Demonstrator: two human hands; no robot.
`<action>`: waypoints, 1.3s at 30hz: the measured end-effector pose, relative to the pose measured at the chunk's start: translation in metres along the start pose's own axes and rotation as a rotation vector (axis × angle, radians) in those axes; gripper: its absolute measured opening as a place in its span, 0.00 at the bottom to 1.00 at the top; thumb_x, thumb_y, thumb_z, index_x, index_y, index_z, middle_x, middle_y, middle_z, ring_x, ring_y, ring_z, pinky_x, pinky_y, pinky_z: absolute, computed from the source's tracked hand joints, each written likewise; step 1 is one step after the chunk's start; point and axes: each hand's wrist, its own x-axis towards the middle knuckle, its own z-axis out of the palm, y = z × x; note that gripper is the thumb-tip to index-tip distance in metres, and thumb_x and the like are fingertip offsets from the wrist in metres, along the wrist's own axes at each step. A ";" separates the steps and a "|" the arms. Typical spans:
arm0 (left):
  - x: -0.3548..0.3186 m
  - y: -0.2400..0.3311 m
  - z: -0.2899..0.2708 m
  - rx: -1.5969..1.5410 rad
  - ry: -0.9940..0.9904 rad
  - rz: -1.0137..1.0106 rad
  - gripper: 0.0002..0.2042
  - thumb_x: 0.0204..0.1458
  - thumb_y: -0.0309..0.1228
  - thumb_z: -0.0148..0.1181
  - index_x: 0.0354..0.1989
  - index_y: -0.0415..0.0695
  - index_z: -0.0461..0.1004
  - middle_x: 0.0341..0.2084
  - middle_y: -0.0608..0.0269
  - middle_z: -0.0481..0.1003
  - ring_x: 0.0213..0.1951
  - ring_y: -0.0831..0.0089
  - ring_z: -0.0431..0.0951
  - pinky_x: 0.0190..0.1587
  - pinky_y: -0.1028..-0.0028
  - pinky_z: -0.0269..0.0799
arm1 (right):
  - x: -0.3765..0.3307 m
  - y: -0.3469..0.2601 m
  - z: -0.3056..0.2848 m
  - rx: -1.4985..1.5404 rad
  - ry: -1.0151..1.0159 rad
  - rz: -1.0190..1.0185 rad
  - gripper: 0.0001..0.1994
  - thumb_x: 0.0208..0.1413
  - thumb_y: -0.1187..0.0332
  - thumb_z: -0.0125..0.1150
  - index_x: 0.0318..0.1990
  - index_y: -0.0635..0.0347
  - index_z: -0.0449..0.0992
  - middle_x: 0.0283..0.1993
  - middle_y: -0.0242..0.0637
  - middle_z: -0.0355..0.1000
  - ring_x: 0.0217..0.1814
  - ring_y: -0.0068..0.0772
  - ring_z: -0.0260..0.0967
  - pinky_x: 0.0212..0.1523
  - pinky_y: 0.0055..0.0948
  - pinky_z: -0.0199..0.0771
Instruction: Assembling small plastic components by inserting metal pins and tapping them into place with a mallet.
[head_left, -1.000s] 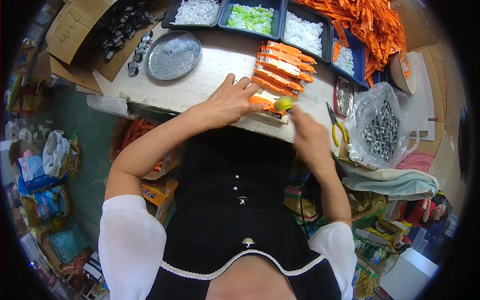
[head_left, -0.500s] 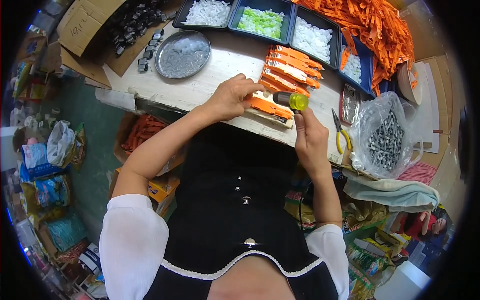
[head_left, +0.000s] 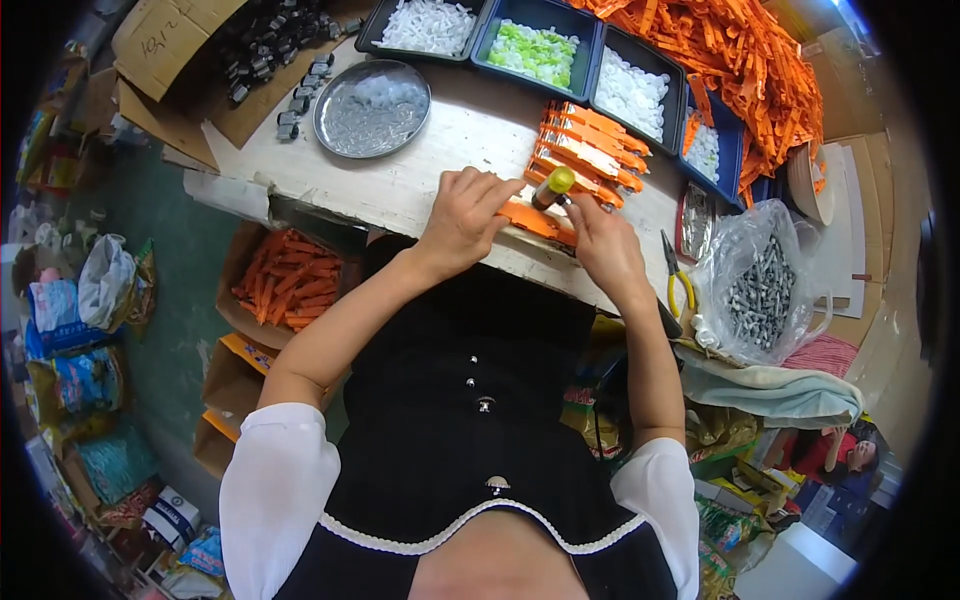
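My left hand (head_left: 462, 218) presses on a flat orange plastic piece (head_left: 530, 218) lying at the near edge of the white worktable (head_left: 440, 150). My right hand (head_left: 602, 245) grips a small tool with a yellow-green handle (head_left: 552, 186), held tip-down onto that same piece. Just beyond my hands lies a row of similar orange pieces (head_left: 585, 150), side by side.
Dark trays hold white parts (head_left: 428, 24), green parts (head_left: 538, 52) and more white parts (head_left: 632, 92). A heap of orange strips (head_left: 745, 60) fills the far right. A round metal dish (head_left: 370, 108), yellow-handled pliers (head_left: 676, 278), a clear bag of metal parts (head_left: 760, 290) and a box of orange pieces (head_left: 290, 282) are nearby.
The view has shifted slightly. My right hand has turned the yellow-green tool more upright on the orange piece; my left hand stays pressed on it.
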 end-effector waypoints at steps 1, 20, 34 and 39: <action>-0.002 0.003 0.003 0.115 0.094 0.083 0.21 0.39 0.19 0.57 0.47 0.43 0.69 0.30 0.63 0.72 0.34 0.67 0.69 0.40 0.67 0.59 | 0.002 -0.001 -0.005 0.052 -0.029 0.027 0.11 0.60 0.62 0.44 0.43 0.57 0.68 0.26 0.53 0.70 0.29 0.55 0.68 0.30 0.46 0.65; -0.040 0.030 0.047 0.191 0.002 0.283 0.14 0.44 0.25 0.51 0.41 0.38 0.72 0.48 0.53 0.68 0.55 0.59 0.64 0.58 0.56 0.55 | 0.004 -0.023 0.013 0.026 0.053 -0.129 0.12 0.57 0.67 0.47 0.47 0.57 0.70 0.33 0.52 0.71 0.35 0.49 0.70 0.34 0.40 0.69; 0.020 -0.007 0.013 0.080 -0.109 0.363 0.14 0.41 0.22 0.58 0.39 0.41 0.71 0.31 0.60 0.68 0.35 0.63 0.67 0.40 0.68 0.63 | -0.062 0.102 0.023 0.023 0.604 0.182 0.13 0.54 0.71 0.50 0.46 0.62 0.71 0.39 0.47 0.71 0.38 0.46 0.69 0.39 0.37 0.66; 0.061 0.007 0.005 0.022 -0.112 0.418 0.14 0.38 0.21 0.60 0.37 0.41 0.71 0.30 0.60 0.68 0.35 0.63 0.67 0.38 0.68 0.63 | -0.051 0.102 0.024 -0.069 0.650 0.063 0.12 0.47 0.75 0.55 0.42 0.61 0.71 0.40 0.42 0.64 0.43 0.45 0.62 0.41 0.39 0.60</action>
